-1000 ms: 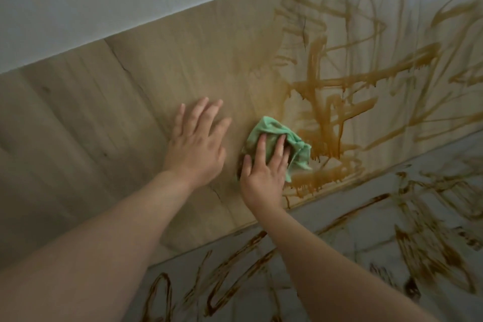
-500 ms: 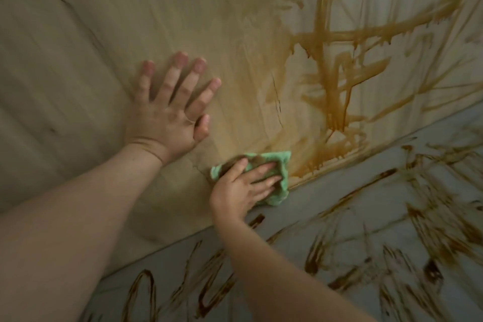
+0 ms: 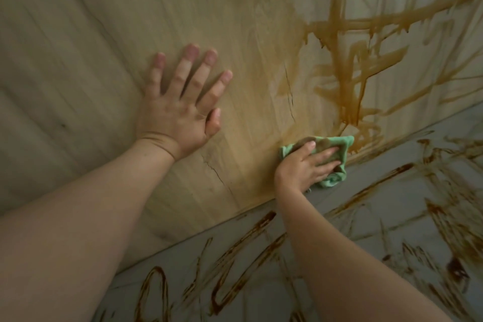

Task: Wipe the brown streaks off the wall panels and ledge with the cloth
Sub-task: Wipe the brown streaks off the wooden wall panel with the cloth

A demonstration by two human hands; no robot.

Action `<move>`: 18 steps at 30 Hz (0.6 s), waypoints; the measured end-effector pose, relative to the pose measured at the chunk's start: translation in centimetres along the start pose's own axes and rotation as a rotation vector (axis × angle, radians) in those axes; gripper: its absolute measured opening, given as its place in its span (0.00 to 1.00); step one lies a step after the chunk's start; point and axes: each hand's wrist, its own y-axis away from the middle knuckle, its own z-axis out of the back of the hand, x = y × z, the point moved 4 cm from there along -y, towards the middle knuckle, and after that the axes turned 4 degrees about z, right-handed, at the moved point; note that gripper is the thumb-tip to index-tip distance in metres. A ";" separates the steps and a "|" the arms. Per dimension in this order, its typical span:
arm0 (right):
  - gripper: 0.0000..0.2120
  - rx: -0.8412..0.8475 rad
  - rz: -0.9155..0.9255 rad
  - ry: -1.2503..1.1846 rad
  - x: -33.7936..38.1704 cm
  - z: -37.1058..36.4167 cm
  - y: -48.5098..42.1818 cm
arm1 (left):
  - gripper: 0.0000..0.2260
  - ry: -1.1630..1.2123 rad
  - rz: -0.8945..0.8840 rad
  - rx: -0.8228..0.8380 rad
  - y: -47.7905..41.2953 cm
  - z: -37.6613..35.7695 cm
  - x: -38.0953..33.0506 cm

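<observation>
Head camera is showing the right hand [image 3: 303, 164] pressing the cloth [image 3: 339, 143], fingers flat, at the wall panel [image 3: 130, 20]'s bottom edge; the left hand [image 3: 180, 115] is bracing, fingers spread. Brown streaks [image 3: 347, 60] are covering the panel's right side and the ledge [image 3: 339, 230], so most work is seemingly waiting.

The right hand [image 3: 305, 168] covers the middle of the green cloth [image 3: 344, 142] — only its edges peek out. The brown streaks [image 3: 337, 60] run off the top, right and bottom edges. On the ledge [image 3: 347, 230] at far right they look blurry.
</observation>
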 end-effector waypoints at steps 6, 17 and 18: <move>0.34 0.286 -0.155 0.023 -3.0 -3.3 12.8 | 0.28 0.021 0.008 0.004 0.0 0.0 0.0; 0.33 0.168 0.139 0.121 3.6 -2.0 4.1 | 0.29 0.016 -0.012 -0.010 0.0 -0.1 -0.1; 0.33 0.188 0.245 0.151 5.3 -2.0 3.5 | 0.29 0.013 -0.011 -0.014 0.1 -0.1 -0.1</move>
